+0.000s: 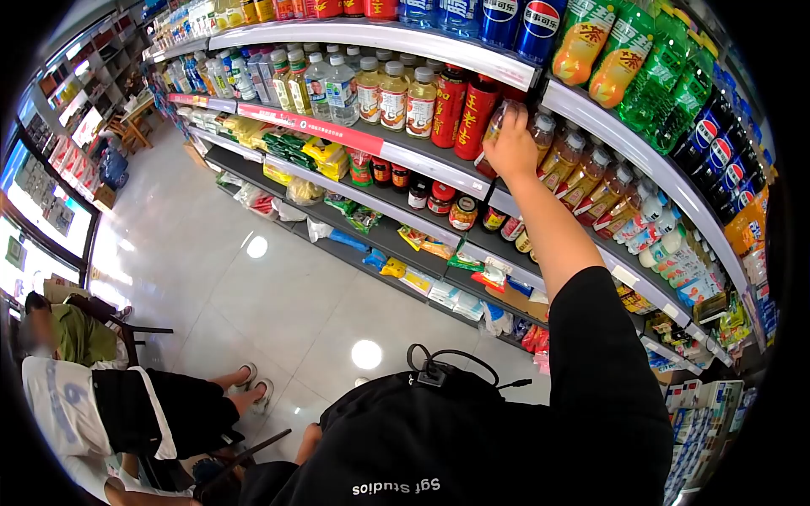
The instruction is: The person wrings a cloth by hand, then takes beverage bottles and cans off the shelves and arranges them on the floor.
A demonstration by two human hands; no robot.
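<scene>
My right hand reaches up to the drinks shelf. Its fingers are closed round the upper part of a dark drink bottle, which stands upright, partly covered by the fingers. Left of it are tall red drink containers with yellow writing. To its right runs a row of amber drink bottles with dark caps. Clear bottles of pale yellow drink stand farther left on the same shelf. Of my left arm only a small patch of skin shows beside my black shirt; the left hand itself is out of sight.
Above, a shelf edge carries soda bottles. Lower shelves hold jars and packets. Two people sit at the lower left, one in a white shirt. A black cable hangs near my chest over the tiled floor.
</scene>
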